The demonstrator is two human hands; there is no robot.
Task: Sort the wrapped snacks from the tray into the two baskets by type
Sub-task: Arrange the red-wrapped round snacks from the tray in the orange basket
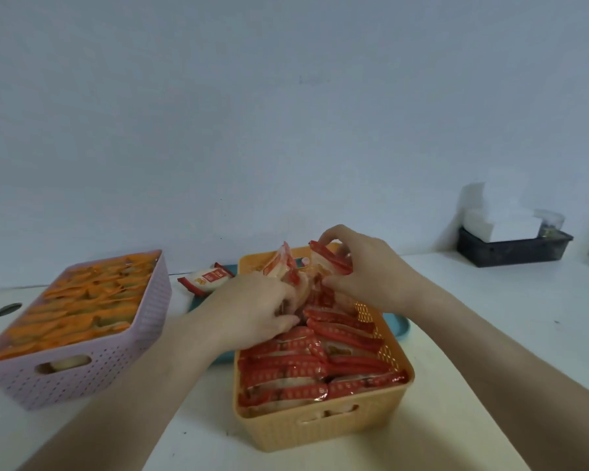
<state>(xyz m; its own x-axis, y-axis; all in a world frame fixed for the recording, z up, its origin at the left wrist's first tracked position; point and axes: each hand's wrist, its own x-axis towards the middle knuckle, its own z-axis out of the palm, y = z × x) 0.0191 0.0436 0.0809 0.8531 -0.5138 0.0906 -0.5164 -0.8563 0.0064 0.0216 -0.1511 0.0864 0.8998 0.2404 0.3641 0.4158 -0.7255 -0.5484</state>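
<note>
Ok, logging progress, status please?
Both hands in orange basket: left hand and right hand each gripping red-wrapped snacks. One red snack left on teal tray. Nothing blocking.

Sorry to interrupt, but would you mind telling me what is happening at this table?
A person is sorting wrapped snacks. Both hands work in the orange basket, packed with red packets: the left hand presses into the stack while the right hand holds a red packet at the far end. The pink basket holds orange packets. One packet remains on the tray.
</note>
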